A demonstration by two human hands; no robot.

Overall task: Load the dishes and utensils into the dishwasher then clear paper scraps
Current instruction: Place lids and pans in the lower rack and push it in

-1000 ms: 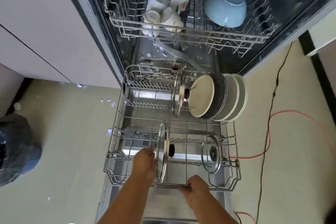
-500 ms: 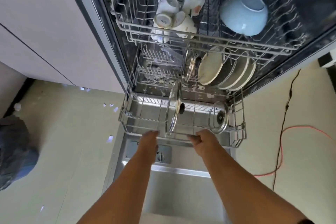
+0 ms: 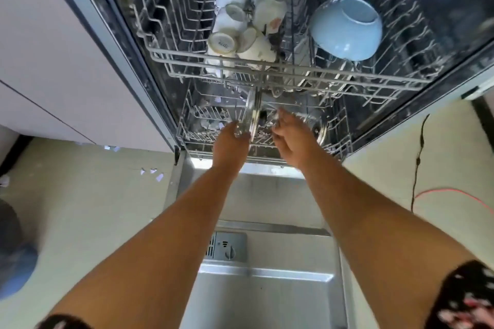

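At 12 o'clock beyond the open steel dishwasher door (image 3: 267,288), the grey wire lower rack (image 3: 187,125) sits inside the tub, carrying an upright steel-rimmed glass pot lid (image 3: 252,115) and, at its 3 o'clock, a smaller glass lid (image 3: 319,129). The left hand (image 3: 231,139) touches the rack's front edge, but blur hides its grip, while the right hand (image 3: 291,136) lies straight-fingered against the rack. White cups (image 3: 230,21) and a pale blue bowl (image 3: 344,29) fill the upper wire rack (image 3: 165,59); white paper scraps (image 3: 152,171) dot the floor (image 3: 93,195) at 9 o'clock.
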